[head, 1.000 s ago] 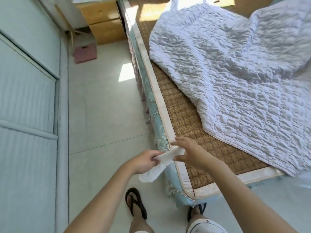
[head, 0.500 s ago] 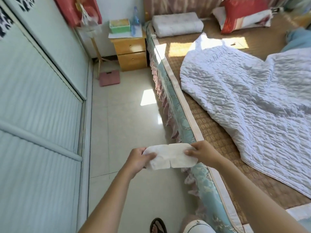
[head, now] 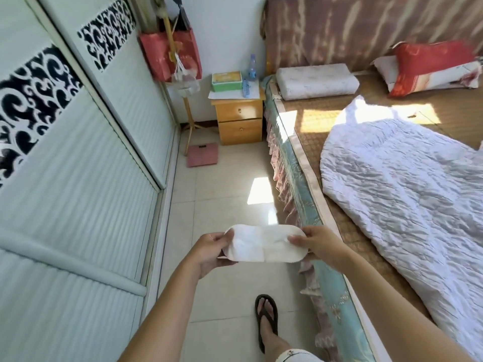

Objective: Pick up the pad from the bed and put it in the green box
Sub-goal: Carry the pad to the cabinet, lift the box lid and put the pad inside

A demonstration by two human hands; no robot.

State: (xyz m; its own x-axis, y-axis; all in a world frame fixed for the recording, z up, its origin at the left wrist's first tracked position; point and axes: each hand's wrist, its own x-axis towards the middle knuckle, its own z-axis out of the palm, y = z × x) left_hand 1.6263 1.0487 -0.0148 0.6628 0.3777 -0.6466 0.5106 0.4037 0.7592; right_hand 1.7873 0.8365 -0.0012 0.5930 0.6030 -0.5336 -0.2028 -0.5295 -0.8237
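A white oval pad is stretched flat in front of me above the floor, left of the bed's edge. My left hand pinches its left end and my right hand pinches its right end. The green box stands far ahead on top of a wooden nightstand, beside the head of the bed. The box looks closed from here.
A wardrobe with sliding doors runs along the left. A pink scale and a coat stand with a red bag stand near the nightstand. A water bottle is beside the box. A white quilt covers the bed. My sandalled foot is on the tiled aisle.
The pad went from hanging crumpled at the bed's edge to spread flat between both hands. My view has lifted up the aisle, bringing the nightstand and green box into sight.
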